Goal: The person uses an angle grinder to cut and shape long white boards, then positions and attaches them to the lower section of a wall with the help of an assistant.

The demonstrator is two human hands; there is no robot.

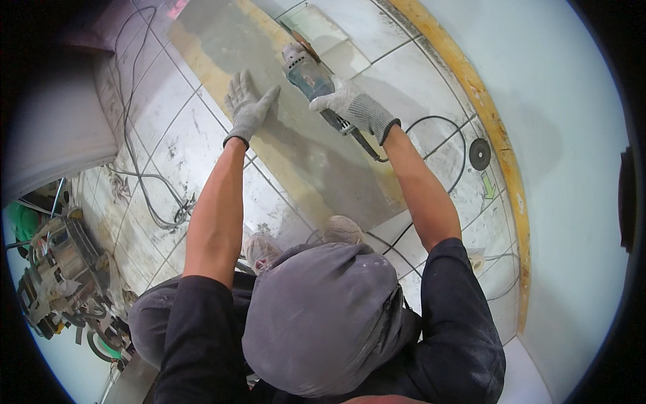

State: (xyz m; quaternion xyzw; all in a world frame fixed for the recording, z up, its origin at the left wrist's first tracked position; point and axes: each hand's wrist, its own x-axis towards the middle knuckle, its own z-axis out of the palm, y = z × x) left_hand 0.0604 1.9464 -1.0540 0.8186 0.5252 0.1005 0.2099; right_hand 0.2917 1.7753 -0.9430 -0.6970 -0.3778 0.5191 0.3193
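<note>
A long grey-beige panel (pixel 215 40) with yellowish edges lies diagonally on the tiled floor. My left hand (pixel 247 108), in a grey knit glove, rests on it with fingers spread. My right hand (pixel 346 104), gloved alike, grips a blue-and-silver angle grinder (pixel 306 74) whose copper-coloured disc is at the panel's upper right edge. A black cord runs from the grinder's back end. My knee and two light shoes (pixel 343 229) are at the panel's near side.
Cords (pixel 145 175) loop across the tiles on the left. Tools and a green object (pixel 23 222) pile at the lower left. A black disc (pixel 479 153) and a green arrow (pixel 488 188) lie by the yellow-edged wall (pixel 565 168) at right. A pale tile piece (pixel 326 37) is beyond the panel.
</note>
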